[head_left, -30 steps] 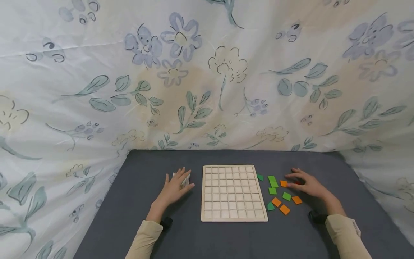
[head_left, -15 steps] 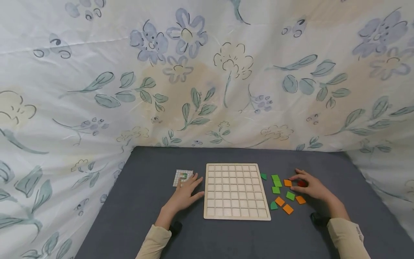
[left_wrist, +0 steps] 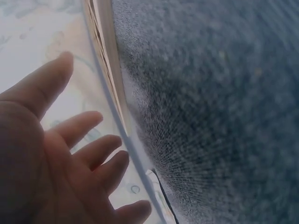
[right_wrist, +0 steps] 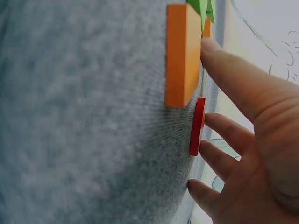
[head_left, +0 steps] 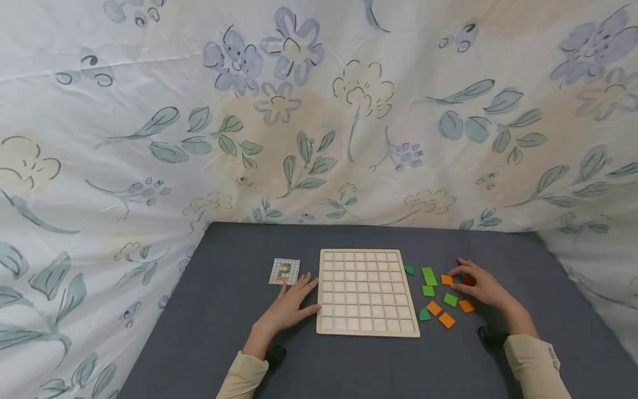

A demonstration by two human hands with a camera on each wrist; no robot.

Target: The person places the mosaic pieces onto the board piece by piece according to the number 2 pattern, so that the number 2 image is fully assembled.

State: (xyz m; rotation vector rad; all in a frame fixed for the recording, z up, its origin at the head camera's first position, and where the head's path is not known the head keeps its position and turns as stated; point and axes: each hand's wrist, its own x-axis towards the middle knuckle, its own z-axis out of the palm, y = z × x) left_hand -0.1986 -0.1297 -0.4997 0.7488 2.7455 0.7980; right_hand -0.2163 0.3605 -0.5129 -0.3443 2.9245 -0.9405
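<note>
Judging from the pose of the right hand (head_left: 485, 284), likely at the step of taking up the orange tile (head_left: 446, 280), just off the right side of the grid board (head_left: 365, 298); to do it well, set thumb and forefinger squarely on opposite edges and lift straight up before travelling, so as not to rake the green tiles (head_left: 428, 291) lying closer to the board; mind the red tile (right_wrist: 197, 127), farther right of the board and easily dragged by the spare fingers; with thumb and forefinger parted at the orange tile's corners away from the board, impossible to tell whether pinching or merely touching; at the board's left edge, see the left hand (head_left: 285, 308) with fingers spread and holding nothing, perhaps touching the board, and well placed to steady it; find only in the head view the printed figure on the card (head_left: 284, 271), left of the board; look to the right wrist view for the thickness of the red tile and of a second orange tile (right_wrist: 183, 56), and to the left wrist view for the board's raised side, both flattened from above
</note>
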